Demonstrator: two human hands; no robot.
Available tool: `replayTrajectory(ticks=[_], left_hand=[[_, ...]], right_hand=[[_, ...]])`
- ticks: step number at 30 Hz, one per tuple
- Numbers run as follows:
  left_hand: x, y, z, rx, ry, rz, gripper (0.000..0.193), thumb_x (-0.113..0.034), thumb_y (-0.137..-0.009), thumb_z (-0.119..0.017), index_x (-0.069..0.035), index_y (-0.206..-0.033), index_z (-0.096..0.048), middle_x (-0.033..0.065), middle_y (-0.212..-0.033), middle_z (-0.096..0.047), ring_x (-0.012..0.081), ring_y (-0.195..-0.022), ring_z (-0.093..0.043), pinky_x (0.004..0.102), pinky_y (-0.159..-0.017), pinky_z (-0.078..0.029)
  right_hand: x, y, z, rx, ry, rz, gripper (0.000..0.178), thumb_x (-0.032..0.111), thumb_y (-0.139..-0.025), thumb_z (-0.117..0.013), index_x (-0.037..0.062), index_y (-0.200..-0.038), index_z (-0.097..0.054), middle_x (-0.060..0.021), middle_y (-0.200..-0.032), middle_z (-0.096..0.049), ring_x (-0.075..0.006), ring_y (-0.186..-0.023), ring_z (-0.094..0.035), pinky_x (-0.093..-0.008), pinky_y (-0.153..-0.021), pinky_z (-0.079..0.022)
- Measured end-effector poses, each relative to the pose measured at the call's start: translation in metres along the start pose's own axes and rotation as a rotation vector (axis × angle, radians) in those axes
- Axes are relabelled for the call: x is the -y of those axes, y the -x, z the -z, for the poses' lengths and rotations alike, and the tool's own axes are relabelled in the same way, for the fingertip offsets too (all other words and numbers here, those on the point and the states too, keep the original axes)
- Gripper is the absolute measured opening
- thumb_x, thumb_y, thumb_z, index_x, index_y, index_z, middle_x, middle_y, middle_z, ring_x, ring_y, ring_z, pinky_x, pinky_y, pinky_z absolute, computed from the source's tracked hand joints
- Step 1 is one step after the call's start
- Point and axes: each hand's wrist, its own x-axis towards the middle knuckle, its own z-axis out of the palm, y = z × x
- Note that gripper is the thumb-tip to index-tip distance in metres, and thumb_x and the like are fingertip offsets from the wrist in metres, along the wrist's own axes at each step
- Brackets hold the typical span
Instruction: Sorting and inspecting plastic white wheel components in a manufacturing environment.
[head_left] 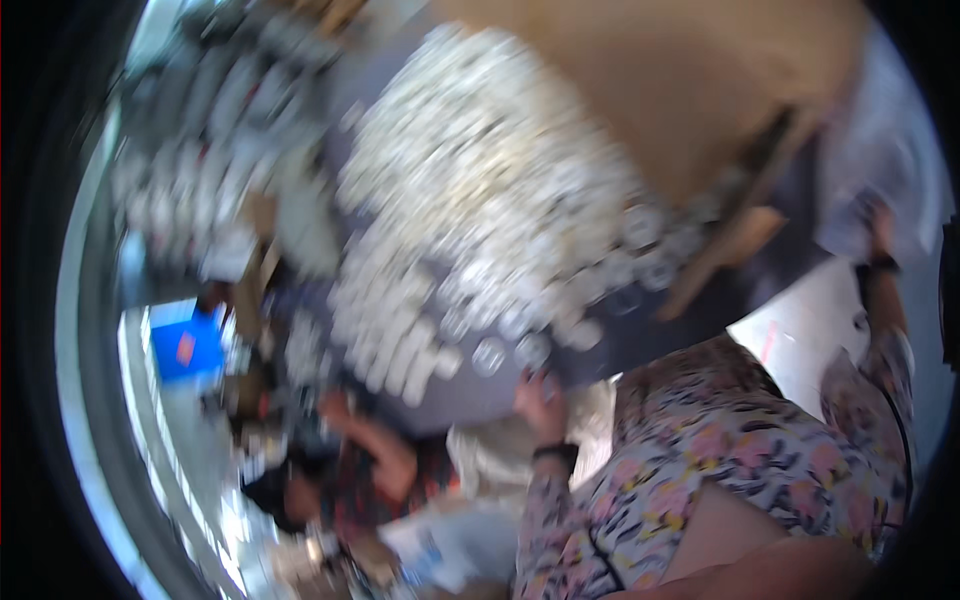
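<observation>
Motion blur hides whether either hand is open or closed. The left hand (540, 400) is seen at the near edge of a dense spread of small clear glass jars (480, 210) on the grey worktop (470, 395). The right hand (878, 232) is raised against white sheeting (885, 140), well apart.

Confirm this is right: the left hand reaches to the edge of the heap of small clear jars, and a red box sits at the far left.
Not quite: the box at the far left is blue, not red, as the head view shows. The left hand does reach to the edge of the heap of small clear jars.
</observation>
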Motion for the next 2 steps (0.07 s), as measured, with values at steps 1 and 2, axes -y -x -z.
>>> replayTrajectory(ticks=[1, 2], left_hand=[[0.022, 0.002, 0.011, -0.08, 0.018, -0.009, 0.022, -0.012, -0.076, -0.064, -0.005, -0.097, -0.062, 0.0197, -0.107, -0.058, 0.0353, -0.099, -0.055, 0.0428, -0.086, -0.042], [0.023, -0.002, 0.011, -0.074, 0.068, 0.014, 0.024, -0.012, -0.076, -0.064, -0.006, -0.099, -0.061, 0.0189, -0.109, -0.057, 0.0345, -0.101, -0.055, 0.0427, -0.088, -0.041]], right_hand=[[0.017, -0.005, -0.02, 0.139, 0.115, 0.041, 0.05, 0.039, -0.094, -0.037, 0.0057, -0.132, -0.036, -0.0122, -0.127, -0.048, -0.0246, -0.114, -0.05, -0.0354, -0.094, -0.042], [0.005, -0.006, -0.067, 0.214, 0.091, 0.025, 0.05, 0.039, -0.094, -0.037, 0.0057, -0.132, -0.036, -0.0122, -0.127, -0.048, -0.0246, -0.114, -0.05, -0.0354, -0.094, -0.042]])
